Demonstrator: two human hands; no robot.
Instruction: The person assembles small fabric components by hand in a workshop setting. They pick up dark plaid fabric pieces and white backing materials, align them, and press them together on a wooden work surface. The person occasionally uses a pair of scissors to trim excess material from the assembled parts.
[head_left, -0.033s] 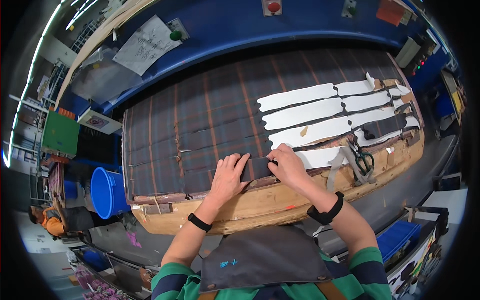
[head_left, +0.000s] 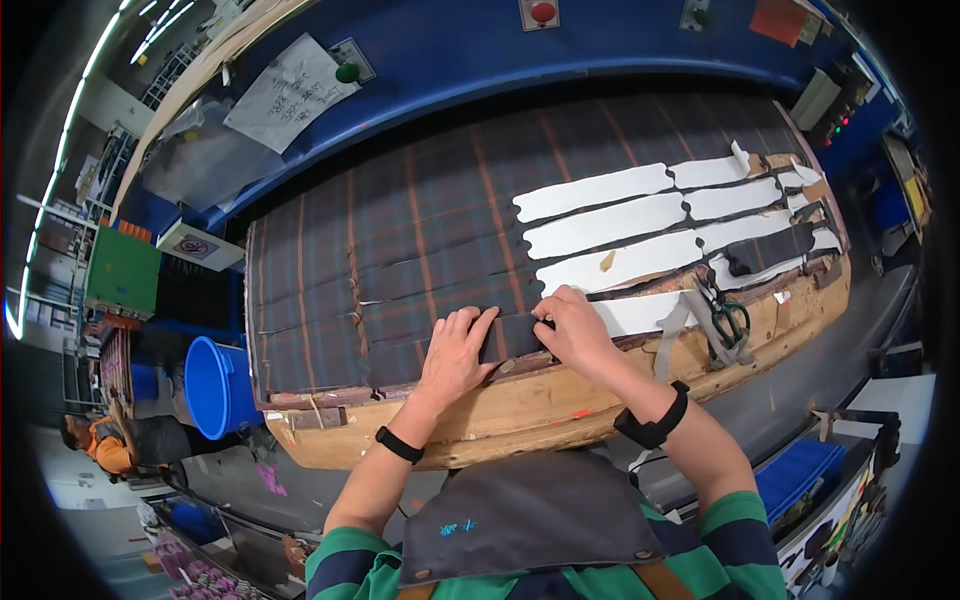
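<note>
Dark plaid fabric [head_left: 430, 230] with orange stripes covers a wooden table [head_left: 560, 400]. My left hand [head_left: 455, 355] lies flat on the fabric near the front edge, fingers stretched out and holding nothing. Just to its right, my right hand [head_left: 572, 325] pinches the end of a dark plaid fabric strip [head_left: 518, 337] that lies between the two hands. Several white paper pattern strips [head_left: 610, 228] lie across the fabric on the right, and the nearest one touches my right hand.
Green-handled scissors [head_left: 730, 322] rest on the table's front right edge beside grey fabric scraps [head_left: 675, 320]. A blue bucket [head_left: 212, 385] stands left of the table. A person in orange [head_left: 95, 445] crouches at lower left. A blue crate [head_left: 800, 475] sits at lower right.
</note>
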